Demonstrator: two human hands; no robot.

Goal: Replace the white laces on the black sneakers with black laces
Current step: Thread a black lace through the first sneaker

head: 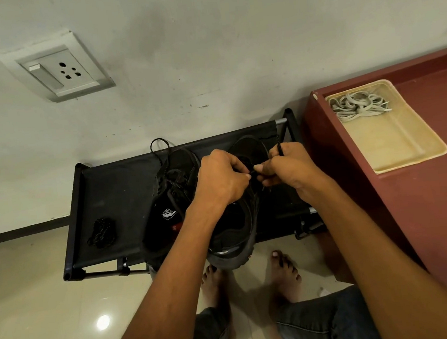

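Note:
Two black sneakers stand on a black fabric rack (114, 185). The left sneaker (165, 202) carries a black lace whose loose end loops up behind it. Over the right sneaker (236, 231), my left hand (219, 180) and my right hand (289, 168) meet, each pinching a black lace (279, 147). One lace end sticks up out of my right fist. A spare coiled black lace (101, 233) lies on the rack's left part. White laces (358, 104) sit bunched in a cream tray (405, 146).
The tray rests on a maroon cabinet (425, 204) right of the rack. A wall with a socket plate (57, 68) is behind. My bare feet (254, 278) stand on the glossy tiled floor below the rack's front edge.

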